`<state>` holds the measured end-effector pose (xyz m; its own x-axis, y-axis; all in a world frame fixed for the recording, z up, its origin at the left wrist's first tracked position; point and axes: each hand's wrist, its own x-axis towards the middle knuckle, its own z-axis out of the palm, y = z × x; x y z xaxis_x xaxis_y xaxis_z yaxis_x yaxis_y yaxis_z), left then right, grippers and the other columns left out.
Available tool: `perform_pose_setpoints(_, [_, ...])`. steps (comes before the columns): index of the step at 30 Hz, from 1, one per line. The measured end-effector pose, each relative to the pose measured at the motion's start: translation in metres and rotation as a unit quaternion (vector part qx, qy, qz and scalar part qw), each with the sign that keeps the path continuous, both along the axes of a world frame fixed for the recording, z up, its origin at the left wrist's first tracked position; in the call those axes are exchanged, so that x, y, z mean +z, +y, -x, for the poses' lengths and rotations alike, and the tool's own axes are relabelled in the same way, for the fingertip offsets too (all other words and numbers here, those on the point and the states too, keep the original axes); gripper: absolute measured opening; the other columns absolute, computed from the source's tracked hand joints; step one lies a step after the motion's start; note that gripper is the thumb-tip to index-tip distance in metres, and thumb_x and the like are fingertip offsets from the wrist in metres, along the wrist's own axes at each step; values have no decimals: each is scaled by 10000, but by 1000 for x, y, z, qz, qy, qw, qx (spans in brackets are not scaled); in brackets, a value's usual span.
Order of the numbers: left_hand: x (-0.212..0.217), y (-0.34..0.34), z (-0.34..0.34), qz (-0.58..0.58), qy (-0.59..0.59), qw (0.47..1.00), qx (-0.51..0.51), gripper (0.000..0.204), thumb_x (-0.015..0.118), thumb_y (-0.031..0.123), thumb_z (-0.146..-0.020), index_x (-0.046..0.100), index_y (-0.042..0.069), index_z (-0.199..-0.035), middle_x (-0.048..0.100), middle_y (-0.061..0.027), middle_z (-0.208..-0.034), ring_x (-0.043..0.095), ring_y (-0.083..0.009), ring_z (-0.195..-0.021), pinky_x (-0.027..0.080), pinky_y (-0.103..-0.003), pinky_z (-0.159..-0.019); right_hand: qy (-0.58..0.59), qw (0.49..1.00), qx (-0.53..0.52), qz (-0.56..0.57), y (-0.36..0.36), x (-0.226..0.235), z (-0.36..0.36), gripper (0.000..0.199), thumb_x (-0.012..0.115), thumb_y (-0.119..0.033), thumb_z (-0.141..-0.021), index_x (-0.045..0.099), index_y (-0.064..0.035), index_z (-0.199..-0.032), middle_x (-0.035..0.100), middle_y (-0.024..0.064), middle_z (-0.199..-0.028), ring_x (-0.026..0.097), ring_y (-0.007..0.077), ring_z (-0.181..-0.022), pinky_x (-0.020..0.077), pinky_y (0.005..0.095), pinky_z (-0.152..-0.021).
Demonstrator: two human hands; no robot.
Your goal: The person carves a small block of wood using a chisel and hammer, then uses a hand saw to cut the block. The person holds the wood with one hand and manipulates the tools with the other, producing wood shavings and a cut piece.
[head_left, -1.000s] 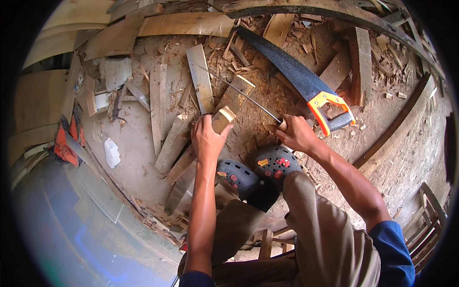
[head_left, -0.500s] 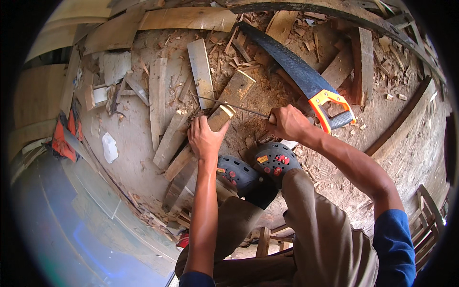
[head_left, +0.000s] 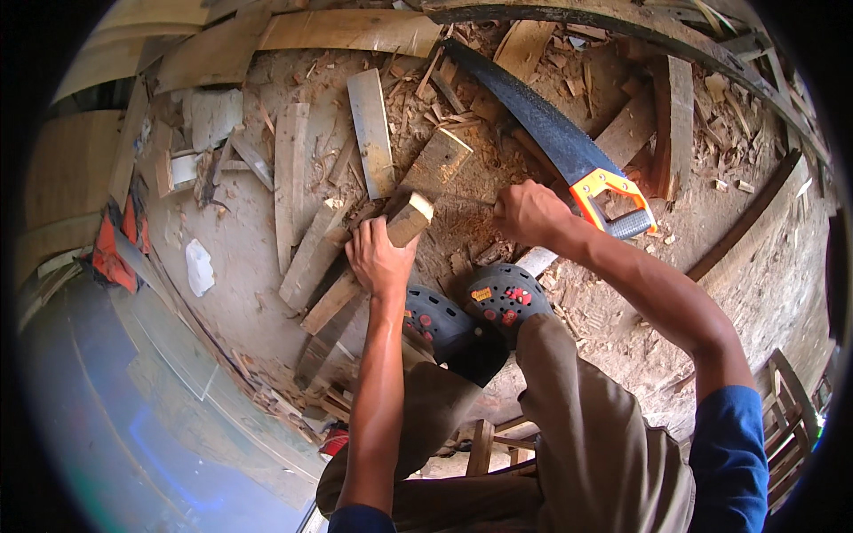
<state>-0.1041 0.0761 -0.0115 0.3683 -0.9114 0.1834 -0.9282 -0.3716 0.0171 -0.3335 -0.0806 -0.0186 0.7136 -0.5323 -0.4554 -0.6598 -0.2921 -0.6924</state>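
My left hand (head_left: 380,256) is closed around a short wooden block (head_left: 410,221), with the thumb on its near side. The block's pale cut end faces right. To the right of it, my right hand (head_left: 533,216) is in a fist around the handle of a long, thin-bladed metal tool (head_left: 471,203). The blade is smeared by motion and points left toward the block; its exact kind cannot be made out. My fingers hide the handle. Behind the block, a thicker piece of timber (head_left: 437,162) lies on the ground.
A handsaw (head_left: 555,124) with an orange and black handle lies just beyond my right hand. Loose boards (head_left: 370,133), offcuts and shavings cover the ground. My feet in dark clogs (head_left: 508,298) are close below the block. A blue-grey sheet (head_left: 160,400) fills the lower left.
The tool's blade, sharp across the block before, is now blurred. My right hand has shifted slightly left and up. My left hand still grips the block, which has barely moved.
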Motion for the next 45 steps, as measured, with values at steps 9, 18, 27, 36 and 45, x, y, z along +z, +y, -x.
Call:
perform_pose_setpoints(9, [-4,5,5,-17,-11,1000,23,504,901,311,-668,655,111,-1061,661,-68,-1039,646,-289,-997,467,-452,-849,22,1000,-11,-7,11,14,0,209,678,-255,-847,698,-51,-887,688,235,-756,696,449,-781,569,530,-748])
perform_pose_setpoints(18, [-9,6,3,-6,-10,1000,18,528,901,338,-672,649,107,-1074,668,-82,-1066,645,-304,-1035,465,-454,-879,-17,1000,9,5,9,21,-2,229,695,-263,-829,683,-46,-901,690,224,-754,695,443,-761,570,532,-723])
perform_pose_setpoints(27, [-7,4,4,-3,-11,1000,21,506,888,360,-702,657,97,-1068,677,-95,-1053,652,-307,-1022,468,-461,-855,-22,999,12,47,10,19,-12,202,696,-242,-827,675,-48,-877,682,199,-727,686,427,-715,562,520,-691])
perform_pose_setpoints(36, [-8,5,2,3,-24,999,22,527,888,434,-708,670,87,-1040,680,-90,-1057,640,-313,-987,467,-454,-828,-25,999,7,44,6,16,-10,194,698,-252,-843,692,-63,-890,682,204,-728,694,421,-734,565,519,-697])
perform_pose_setpoints(45, [-8,8,2,-4,-19,999,29,527,903,335,-673,652,120,-1084,675,-56,-1069,644,-281,-999,466,-442,-860,-15,998,28,48,3,17,-10,215,690,-267,-854,689,-62,-919,690,223,-752,694,445,-765,567,535,-723])
